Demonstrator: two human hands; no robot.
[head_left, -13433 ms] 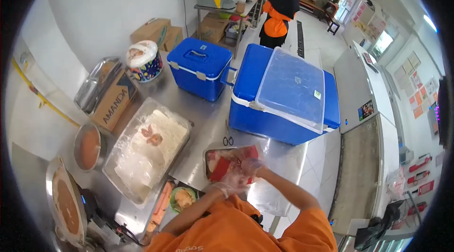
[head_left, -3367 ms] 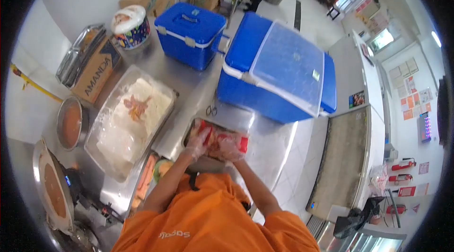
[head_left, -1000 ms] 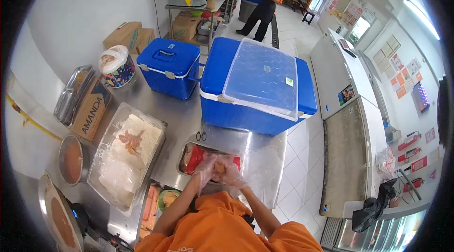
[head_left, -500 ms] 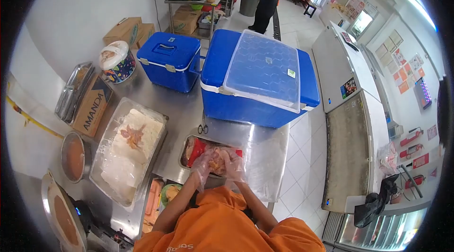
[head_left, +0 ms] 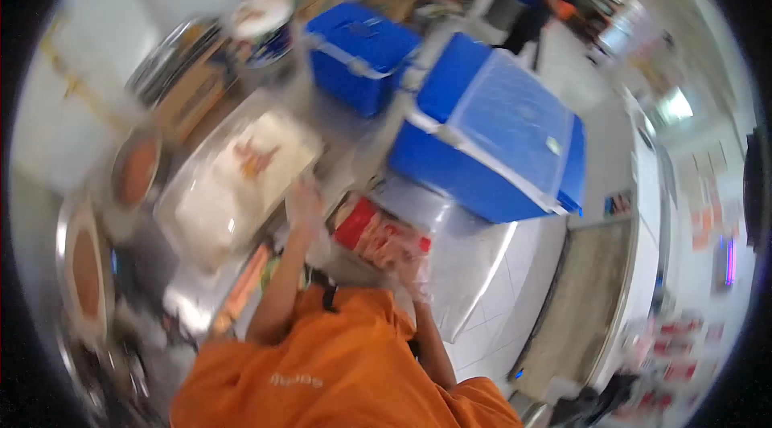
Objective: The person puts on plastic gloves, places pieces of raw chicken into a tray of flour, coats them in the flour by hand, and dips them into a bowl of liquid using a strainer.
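Note:
The view is smeared by motion. My left hand point(head_left: 304, 209), in a clear plastic glove, is at the right edge of a clear tub point(head_left: 183, 247) of white flour point(head_left: 285, 143). Its fingers are too blurred to read. Some pieces of raw meat point(head_left: 254, 158) lie on the flour. My right hand point(head_left: 412, 274), also gloved, is at the near right side of a metal tray point(head_left: 336, 240) of raw meat point(head_left: 384, 243). Red patches show at both ends of that tray. Whether the right fingers grip any meat is unclear.
Behind the tray stand a large blue cooler point(head_left: 438, 159) with a translucent lid point(head_left: 515, 110) and a smaller blue cooler point(head_left: 346, 74). Left are a bowl point(head_left: 138, 175) of brownish liquid, a pan point(head_left: 84, 267) and a cardboard box point(head_left: 189, 102). Another person point(head_left: 535, 18) stands far back.
My hands, together over the meat tray before, have come apart. The left has moved left to the flour tub; the right remains by the meat. The whole view has turned and blurred.

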